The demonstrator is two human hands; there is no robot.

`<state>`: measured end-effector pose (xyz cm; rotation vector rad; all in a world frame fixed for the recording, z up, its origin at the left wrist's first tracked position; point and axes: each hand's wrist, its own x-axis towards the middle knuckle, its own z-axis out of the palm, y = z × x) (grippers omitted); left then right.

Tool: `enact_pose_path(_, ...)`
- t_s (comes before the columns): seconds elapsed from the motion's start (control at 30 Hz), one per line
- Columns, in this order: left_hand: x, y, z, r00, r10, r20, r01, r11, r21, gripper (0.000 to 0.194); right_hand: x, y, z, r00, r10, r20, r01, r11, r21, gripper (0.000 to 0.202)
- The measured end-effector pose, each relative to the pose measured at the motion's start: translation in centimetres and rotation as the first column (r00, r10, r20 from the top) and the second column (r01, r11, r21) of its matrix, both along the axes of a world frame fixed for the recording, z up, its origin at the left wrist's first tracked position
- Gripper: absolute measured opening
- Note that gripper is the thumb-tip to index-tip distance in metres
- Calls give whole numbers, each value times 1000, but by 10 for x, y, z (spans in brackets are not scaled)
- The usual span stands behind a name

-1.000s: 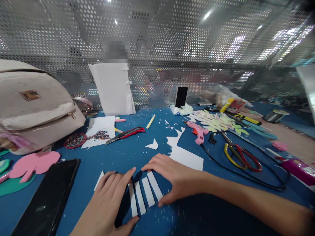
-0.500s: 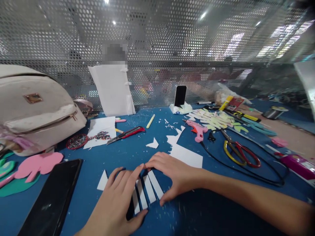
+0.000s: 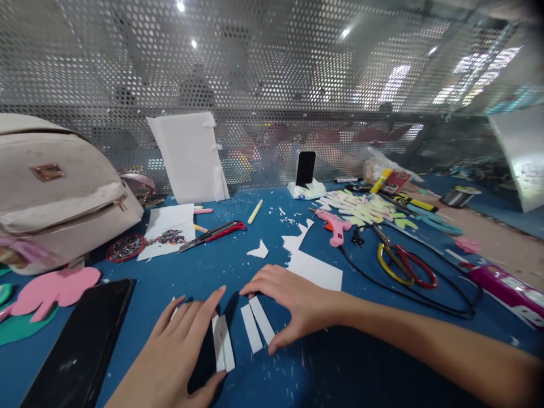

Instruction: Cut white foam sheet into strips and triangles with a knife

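My left hand [image 3: 176,345] lies low over the blue table, palm down, with fingers stretched and thumb apart. Against its thumb and index side are white paper strips [image 3: 226,345], two close together and slightly overlapping. My right hand [image 3: 289,300] arches beside another pair of narrow white strips [image 3: 252,328]; its thumb tip is at their lower end and its fingertips are near their top. Neither hand visibly grips anything. A bit of white paper shows behind the left fingers, mostly covered. Beyond the right hand lies a larger white paper piece [image 3: 317,271] with a jagged offcut.
A black phone [image 3: 80,345] and pink cutout [image 3: 59,289] lie left, before a backpack [image 3: 63,192]. Behind the hands is a red utility knife [image 3: 212,235]. Rightward are a pink glue gun [image 3: 334,224] with its cord, scissors [image 3: 403,263] and pale strips [image 3: 357,205].
My left hand has moved left, and two strips beside it now lie together, leaving a gap from the right pair. My right hand has barely shifted. The view has turned slightly.
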<state>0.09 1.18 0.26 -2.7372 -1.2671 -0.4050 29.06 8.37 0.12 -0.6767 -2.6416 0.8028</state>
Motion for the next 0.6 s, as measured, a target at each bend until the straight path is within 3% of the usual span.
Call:
enact_pose_path(0.33, -5, 7, 6, 992, -111, -60, 118, 986, 121, 78, 0, 0, 3, 1000, -2, -7, 2, 1000, -17, 84)
enact_pose_path(0.6, -8, 4, 3, 994, -52, -101, 54, 998, 12, 110, -1, 0, 4, 1000, -11, -5, 11, 1000, -27, 83)
